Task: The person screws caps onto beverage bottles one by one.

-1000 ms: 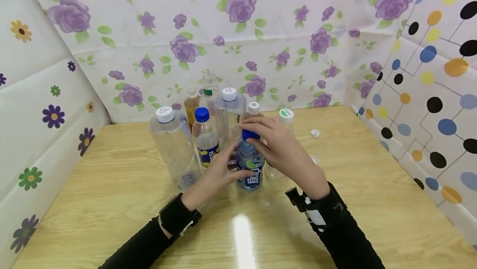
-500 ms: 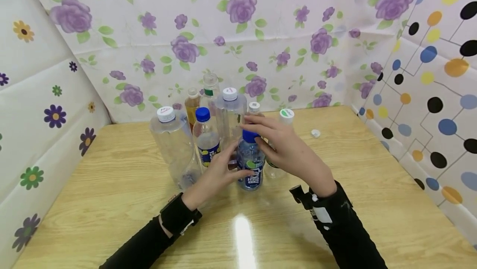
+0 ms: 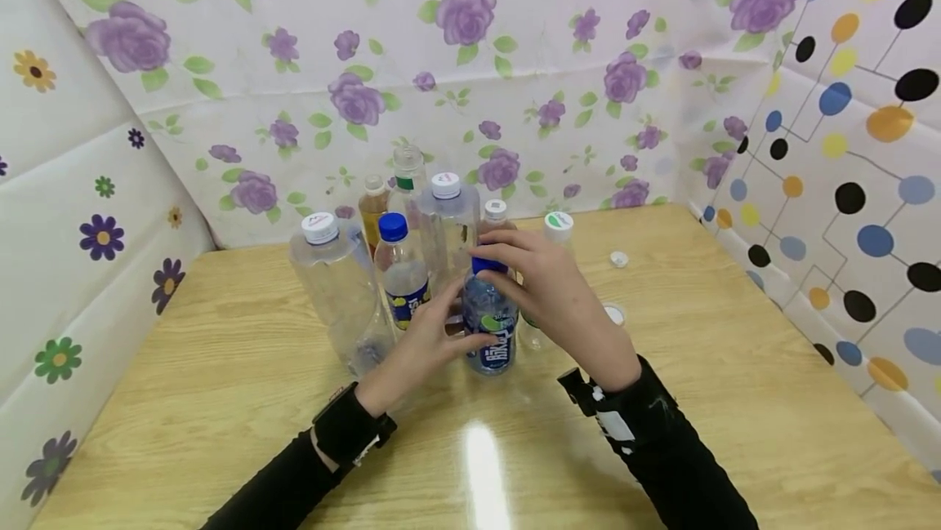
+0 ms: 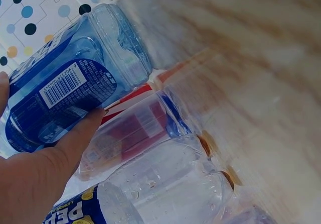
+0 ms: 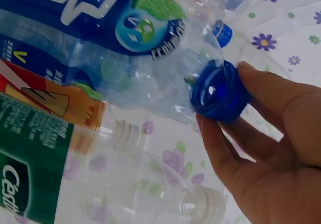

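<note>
In the head view my left hand (image 3: 434,336) grips the side of a blue-tinted bottle (image 3: 491,357) with a blue lime label, standing upright on the table. The left wrist view shows the thumb and a finger around its label (image 4: 62,91). Above, my right hand (image 3: 562,297) pinches the bottle's blue cap (image 3: 488,265). In the right wrist view the cap (image 5: 220,91) sits at the bottle's mouth, thumb on one side and fingertips on the other; whether it is fully threaded I cannot tell. Right beside stands a clear bottle with a green label (image 5: 32,169).
Close on the left are a large white-capped bottle (image 3: 338,293) and a blue-capped Pepsi bottle (image 3: 404,275). Behind stand an amber bottle (image 3: 372,205), a capless clear bottle (image 3: 408,167) and another large bottle (image 3: 448,224). A loose white cap (image 3: 619,259) lies on the right.
My right hand swung slightly right and its fingers loosened around the cap, then came back with the thumb against it. The left hand keeps its hold on the bottle.
</note>
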`<act>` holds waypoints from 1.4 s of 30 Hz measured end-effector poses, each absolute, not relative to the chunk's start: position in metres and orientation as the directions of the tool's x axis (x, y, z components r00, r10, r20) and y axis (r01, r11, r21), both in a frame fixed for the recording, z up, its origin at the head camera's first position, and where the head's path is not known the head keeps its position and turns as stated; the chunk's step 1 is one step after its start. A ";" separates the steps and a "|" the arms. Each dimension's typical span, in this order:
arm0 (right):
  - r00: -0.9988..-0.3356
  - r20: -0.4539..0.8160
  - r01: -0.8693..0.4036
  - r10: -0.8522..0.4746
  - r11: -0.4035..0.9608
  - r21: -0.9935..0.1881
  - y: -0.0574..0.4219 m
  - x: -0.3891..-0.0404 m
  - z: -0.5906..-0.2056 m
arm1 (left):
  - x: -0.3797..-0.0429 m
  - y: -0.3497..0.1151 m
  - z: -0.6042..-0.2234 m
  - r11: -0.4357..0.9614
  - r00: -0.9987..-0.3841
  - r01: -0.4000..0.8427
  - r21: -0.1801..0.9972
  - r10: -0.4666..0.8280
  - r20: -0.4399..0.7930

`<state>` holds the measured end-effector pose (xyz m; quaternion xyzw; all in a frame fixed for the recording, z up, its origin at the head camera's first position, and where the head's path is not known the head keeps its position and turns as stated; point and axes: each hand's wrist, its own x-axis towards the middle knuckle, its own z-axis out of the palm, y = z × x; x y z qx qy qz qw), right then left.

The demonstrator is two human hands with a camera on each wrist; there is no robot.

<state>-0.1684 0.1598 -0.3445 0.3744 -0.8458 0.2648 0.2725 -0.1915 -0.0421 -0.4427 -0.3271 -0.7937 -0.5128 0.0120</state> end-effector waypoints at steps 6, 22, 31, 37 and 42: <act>-0.580 0.624 -0.792 -0.525 0.545 -0.277 0.166 -0.168 -0.343 | -0.192 -0.041 -0.444 0.254 -0.786 0.518 0.817 0.516 0.339; -0.543 0.647 -0.829 -0.536 0.464 -0.312 0.167 -0.178 -0.349 | -0.192 -0.043 -0.444 0.283 -0.803 0.507 0.814 0.499 0.326; -0.570 0.721 -0.772 -0.394 0.558 -0.305 0.155 -0.174 -0.354 | -0.193 -0.044 -0.443 0.283 -0.789 0.526 0.802 0.513 0.337; -0.571 0.655 -0.788 -0.495 0.554 -0.268 0.164 -0.173 -0.345 | -0.194 -0.043 -0.441 0.250 -0.781 0.509 0.823 0.537 0.320; -0.545 0.590 -0.827 -0.596 0.497 -0.262 0.172 -0.172 -0.340 | -0.194 -0.045 -0.443 0.250 -0.774 0.510 0.823 0.550 0.313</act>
